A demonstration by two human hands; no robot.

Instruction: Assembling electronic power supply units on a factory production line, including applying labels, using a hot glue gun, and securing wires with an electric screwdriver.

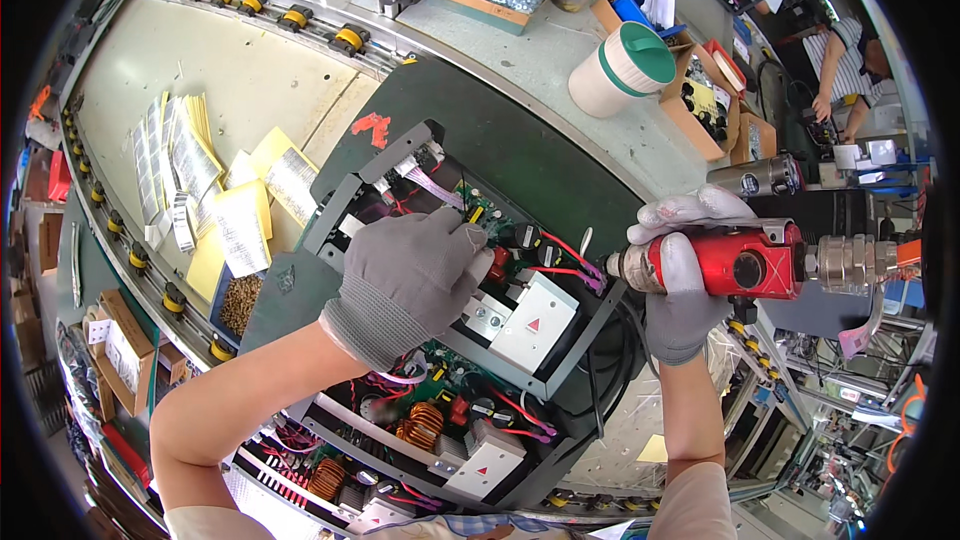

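My right hand (690,265), in a grey glove with whitish fingers, is wrapped around a red air-powered tool (755,265) with a metal hose fitting at its far right end. The tool lies sideways, its nose beside the frame's right edge. My left hand (410,270), also gloved, is closed and reaches down into the nearest-to-centre electronics chassis (590,345), over its green circuit board (490,230). Its fingertips are hidden, so what they pinch does not show. Beside the left hand sit a white cover box (535,323) and red and purple wires (570,265).
More open chassis with copper coils (420,425) stand nearer me. A dark green board (520,160) lies underneath. Yellow label sheets (240,220) are at left. A white jar with a green lid (620,70) stands on the far ledge. Two people are at the upper right.
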